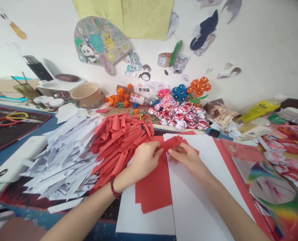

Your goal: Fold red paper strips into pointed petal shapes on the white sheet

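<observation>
Between my two hands is a small piece of red paper (171, 143), pinched at both ends above the white sheets. My left hand (146, 160), with a dark red bracelet at the wrist, has thumb and forefinger pressed together at its left end. Thumb and fingers of my right hand (189, 156) close on the right end. Flat red sheets (154, 190) lie just below the hands, partly over white paper (199, 201). Left of my left hand is a heap of folded red paper strips (119, 140), beside a bigger heap of folded white paper strips (63, 157).
Red-and-white paper flowers (184, 115) and orange flowers (198, 87) stand along the wall. A bowl (85, 93), a black thermos (38, 68) and scissors (12, 118) are on the left. On the right lie a yellow bottle (259, 108) and a plastic-covered packet (272, 197).
</observation>
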The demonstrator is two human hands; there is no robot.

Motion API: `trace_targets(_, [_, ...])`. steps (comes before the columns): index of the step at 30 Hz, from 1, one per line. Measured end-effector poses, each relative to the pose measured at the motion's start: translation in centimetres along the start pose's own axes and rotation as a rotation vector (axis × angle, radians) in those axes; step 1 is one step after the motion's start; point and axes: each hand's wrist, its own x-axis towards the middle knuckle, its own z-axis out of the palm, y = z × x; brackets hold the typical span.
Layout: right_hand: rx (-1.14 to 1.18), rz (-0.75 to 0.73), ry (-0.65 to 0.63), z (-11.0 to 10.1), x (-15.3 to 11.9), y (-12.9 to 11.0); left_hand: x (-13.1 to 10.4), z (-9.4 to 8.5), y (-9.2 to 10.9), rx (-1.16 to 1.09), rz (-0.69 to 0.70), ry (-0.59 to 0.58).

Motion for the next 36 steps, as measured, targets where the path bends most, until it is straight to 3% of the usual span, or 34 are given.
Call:
trace_targets(4, [-0.436, -0.12, 0.185, -0.9, 0.3, 0.6, -0.3, 0.0, -0.7, 0.269, 0.059, -0.053])
trace_targets(8, [-0.797, -0.156, 0.158, -1.1, 0.5, 1.1, -0.2, 0.3, -1.0, 0.382, 0.119, -0.037])
trace_targets(13, [-0.84, -0.229, 0.101, -0.6, 0.5, 1.2, 0.2, 0.6, -1.4, 0.383, 0.147, -0.002])
trace_targets(22, [-0.88, -0.296, 0.149, -0.9, 0.5, 1.5, 0.4, 1.1, -1.6, 0.389, 0.202, 0.035])
trace_targets(28, [-0.877, -0.417, 0.171, -0.8, 0.4, 1.6, 0.4, 0.9, -1.7, 0.347, 0.214, 0.02])
trace_targets(36, [-0.9, -0.423, 0.116, -0.8, 0.4, 1.6, 0.6, 1.1, -1.8, 0.353, 0.249, -0.003])
